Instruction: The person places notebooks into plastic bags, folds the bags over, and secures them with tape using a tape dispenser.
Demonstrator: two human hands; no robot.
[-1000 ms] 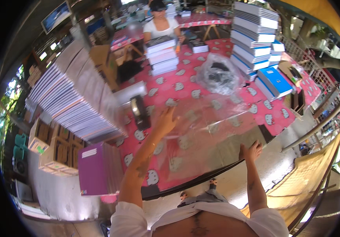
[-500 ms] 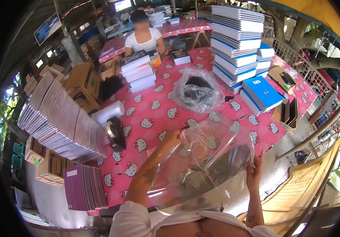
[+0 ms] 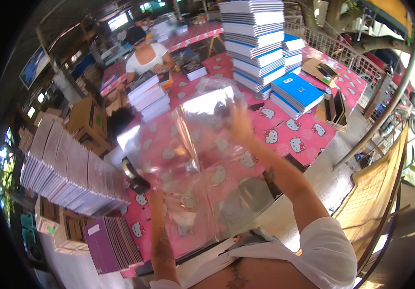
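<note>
A large clear plastic bag point(image 3: 217, 178), thin and shiny, is spread across the pink table in front of me. My left hand point(image 3: 156, 196) is closed on its left side, close by a black tape dispenser point(image 3: 135, 177). Farther off, my right hand point(image 3: 238, 123) is at the bag's upper right part, its fingers smeared by motion. Glare lies on the plastic's raised far end. Behind it, partly covered, is a crumpled plastic bundle point(image 3: 219, 86).
Stacks of blue-covered notebooks point(image 3: 253, 53) rise at the far right. Greyish books point(image 3: 68, 168) and purple books point(image 3: 113, 245) line the left edge. Black-covered books point(image 3: 149, 98) stand near a seated person point(image 3: 147, 58) across the table. Cardboard boxes point(image 3: 87, 125) sit at left.
My right hand has swung from the near right up and away to the far middle. My left hand has drawn back toward me and leftward. The plastic has shifted with them; my view has turned right.
</note>
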